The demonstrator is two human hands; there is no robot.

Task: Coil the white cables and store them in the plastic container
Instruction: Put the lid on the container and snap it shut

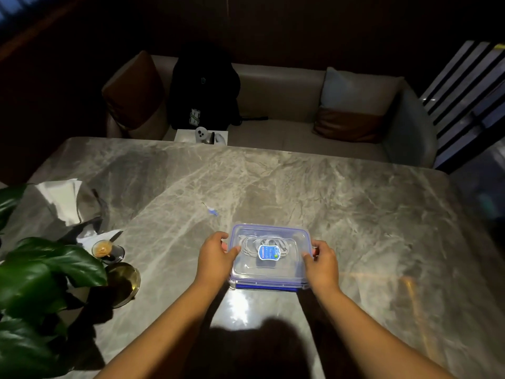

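Observation:
A clear plastic container (269, 273) with a blue-rimmed lid and a blue label sits on the marble table in front of me. Coiled white cables (251, 246) show through the lid, lying inside. My left hand (216, 255) grips the container's left side, thumb on the lid. On the right side, my right hand (321, 262) holds the edge, its fingers curled around the latch there.
A small blue item (212, 212) lies on the marble table (355, 214) beyond the container. At the left are white napkins (61, 199), a small cup on a saucer (105, 250), a brass dish (123, 283) and a leafy plant (32, 283). A sofa with a black backpack (203, 91) stands behind the table.

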